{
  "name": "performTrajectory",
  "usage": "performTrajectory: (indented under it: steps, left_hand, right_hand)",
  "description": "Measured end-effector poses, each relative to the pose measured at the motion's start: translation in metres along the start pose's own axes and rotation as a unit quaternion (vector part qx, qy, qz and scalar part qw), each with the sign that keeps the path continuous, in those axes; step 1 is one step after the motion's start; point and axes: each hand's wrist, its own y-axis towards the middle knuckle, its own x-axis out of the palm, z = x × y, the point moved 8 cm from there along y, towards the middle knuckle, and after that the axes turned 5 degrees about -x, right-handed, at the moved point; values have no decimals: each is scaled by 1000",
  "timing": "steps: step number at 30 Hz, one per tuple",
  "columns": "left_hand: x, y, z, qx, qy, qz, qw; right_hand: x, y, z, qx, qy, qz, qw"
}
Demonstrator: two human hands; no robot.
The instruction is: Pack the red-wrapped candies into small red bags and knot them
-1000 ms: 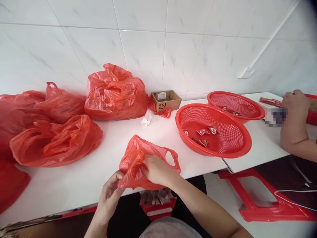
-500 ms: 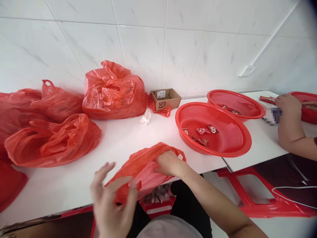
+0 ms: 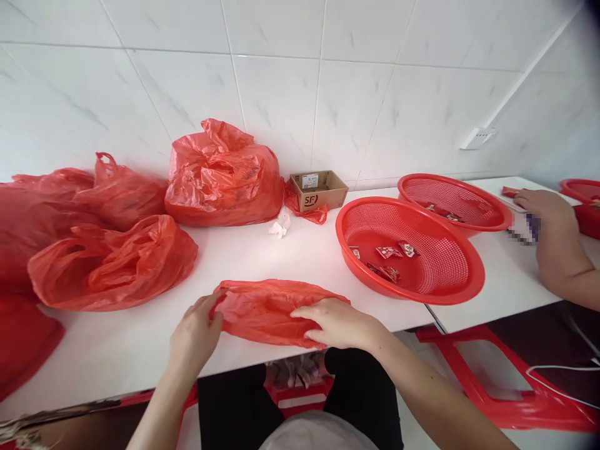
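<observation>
A red plastic bag point(image 3: 262, 306) lies low and spread out at the table's front edge, its mouth facing up. My left hand point(image 3: 197, 331) grips its left end, the fingers curled over the rim. On the right side of the bag rests my right hand point(image 3: 340, 322), fingers apart and touching the film near the opening. Right of the bag stands a red perforated basket point(image 3: 435, 262), holding several small wrapped packets point(image 3: 389, 252).
Full red bags point(image 3: 225, 181) crowd the left and back, beside an open red bag point(image 3: 117, 262). A small cardboard box point(image 3: 323, 190) and crumpled tissue point(image 3: 280, 224) sit near the wall. Behind the near basket is another red basket point(image 3: 459, 203). A co-worker's hand point(image 3: 546, 206) is at right.
My right hand has come out of the bag onto its right side. My left hand has moved from mid-air to the bag's left end. The bag now lies flatter on the table.
</observation>
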Motion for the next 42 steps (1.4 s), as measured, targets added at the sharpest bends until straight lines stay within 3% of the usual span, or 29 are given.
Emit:
performTrajectory:
  steps: [2,6,8,11,14,17,19,22,24,27,29,33,35,36,38,39,41,42]
  left_hand:
    - [0,-14,11,5,-32,11,999]
    - [-38,-50,43,62,-111,215,968]
    - [-45,-63,68,151,-118,257,947]
    - [-26,-62,102,264,-51,240,933]
    - [16,-36,111,264,37,156,951]
    - [61,-8,102,209,72,0,975]
    - [77,1,93,184,72,-67,978]
    - [78,9,78,168,71,-100,978]
    - [74,14,60,137,85,-131,978]
    - [64,18,31,78,111,-170,976]
    - [56,16,20,72,89,-171,979]
    - [46,0,15,95,-72,-139,983]
    - [45,-9,9,78,-137,-98,983]
    - [45,-13,6,62,-156,-74,983]
    - [49,-22,-1,21,-174,-35,984]
    - [51,-26,-3,3,-178,-22,984]
    - [57,-33,-3,-12,-180,-11,983]
    - [59,-35,-2,-10,-180,-9,984]
  right_hand:
    - [-9,2,-4,-20,-27,64,997]
    - [-30,3,-14,-64,-100,235,965]
    - [-35,3,-16,-86,-111,291,946]
    - [-35,5,-15,-103,-119,337,928]
    - [-35,7,-11,-100,-118,349,924]
    - [-29,10,4,-47,-114,307,944]
    - [-22,13,26,25,-100,242,965]
    - [-7,12,61,105,-28,123,986]
    - [-1,12,74,103,28,63,992]
    - [-1,10,77,78,75,28,994]
    - [-7,3,64,67,93,39,993]
    - [-44,-25,2,-11,103,93,990]
    - [-80,-41,-22,-64,87,135,985]
    - [-104,-47,-22,-60,65,183,979]
    - [-149,-54,0,-4,4,278,961]
    - [-163,-53,21,52,-29,286,956]
    - [-170,-43,72,170,-92,224,955]
    - [-168,-37,92,194,-96,199,956]
